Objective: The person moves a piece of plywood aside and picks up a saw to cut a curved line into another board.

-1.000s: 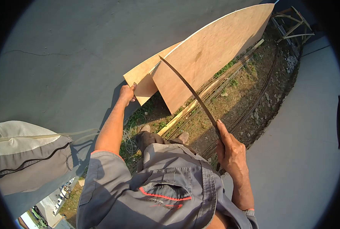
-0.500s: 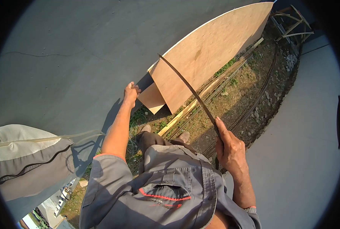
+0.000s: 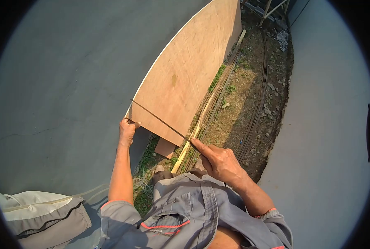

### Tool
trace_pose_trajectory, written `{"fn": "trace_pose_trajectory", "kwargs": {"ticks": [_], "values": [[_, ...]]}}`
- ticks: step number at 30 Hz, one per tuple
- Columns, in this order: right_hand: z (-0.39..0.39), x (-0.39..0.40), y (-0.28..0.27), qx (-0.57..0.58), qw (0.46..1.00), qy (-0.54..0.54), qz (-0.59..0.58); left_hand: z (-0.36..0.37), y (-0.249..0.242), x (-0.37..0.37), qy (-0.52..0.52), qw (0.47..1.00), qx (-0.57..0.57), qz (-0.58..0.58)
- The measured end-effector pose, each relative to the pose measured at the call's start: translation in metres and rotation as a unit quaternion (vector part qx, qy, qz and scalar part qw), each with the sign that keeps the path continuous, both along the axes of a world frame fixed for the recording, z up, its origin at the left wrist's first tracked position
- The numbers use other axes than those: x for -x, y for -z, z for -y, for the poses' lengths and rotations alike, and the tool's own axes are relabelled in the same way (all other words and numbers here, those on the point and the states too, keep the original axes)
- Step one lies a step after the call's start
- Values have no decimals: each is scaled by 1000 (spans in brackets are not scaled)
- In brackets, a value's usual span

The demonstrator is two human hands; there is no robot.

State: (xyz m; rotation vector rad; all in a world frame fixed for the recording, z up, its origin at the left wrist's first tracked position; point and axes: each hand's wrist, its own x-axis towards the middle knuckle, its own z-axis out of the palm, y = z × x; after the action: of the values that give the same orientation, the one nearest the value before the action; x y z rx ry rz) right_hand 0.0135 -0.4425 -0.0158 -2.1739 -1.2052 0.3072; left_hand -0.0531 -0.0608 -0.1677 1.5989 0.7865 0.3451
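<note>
My left hand (image 3: 128, 129) grips the near upper corner of a large plywood sheet (image 3: 178, 79), thumb on its face. The sheet leans on edge along the grey wall. In my right hand (image 3: 222, 164) is a handsaw (image 3: 163, 121) with a long, narrow, toothed blade, my index finger stretched along its back. The blade slants across the sheet's near end, its tip overlapping the upper edge close to my left hand. My right fist hides the saw's handle. A smaller plywood piece (image 3: 165, 147) shows below the sheet's near edge.
Long wooden strips (image 3: 209, 108) and thin rods (image 3: 257, 112) lie on the dirt and grass. A grey wall (image 3: 68, 74) rises on the left, a pale wall (image 3: 326, 124) on the right. A grey-and-white bag (image 3: 48, 216) hangs at lower left. My shoes stand near the strips.
My left hand has moved from beside the sheet onto its corner and closed there. My right hand has brought the saw down and left across the sheet's near end. The view has shifted.
</note>
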Motion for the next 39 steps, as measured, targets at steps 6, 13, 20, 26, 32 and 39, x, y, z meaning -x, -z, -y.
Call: {"fn": "trace_pose_trajectory", "kwargs": {"ticks": [6, 13, 20, 26, 32, 39], "values": [[40, -6, 5, -263, 960, 90, 25, -18, 4, -1, 32, 999, -36, -5], [162, -17, 98, -104, 923, 369, 8, -46, -9, 2, -18, 996, -4, -84], [301, 77, 251, 141, 786, 556, -231, -94, 19, -5, -139, 982, -15, -125], [336, 141, 305, 188, 713, 602, -305, -101, 25, -17, -241, 960, -16, -145], [320, 128, 306, 209, 635, 639, -380, -123, 65, -14, -312, 921, -15, -234], [334, 55, 321, 196, 605, 628, -448, -25, 175, -31, -156, 879, 125, -432]]}}
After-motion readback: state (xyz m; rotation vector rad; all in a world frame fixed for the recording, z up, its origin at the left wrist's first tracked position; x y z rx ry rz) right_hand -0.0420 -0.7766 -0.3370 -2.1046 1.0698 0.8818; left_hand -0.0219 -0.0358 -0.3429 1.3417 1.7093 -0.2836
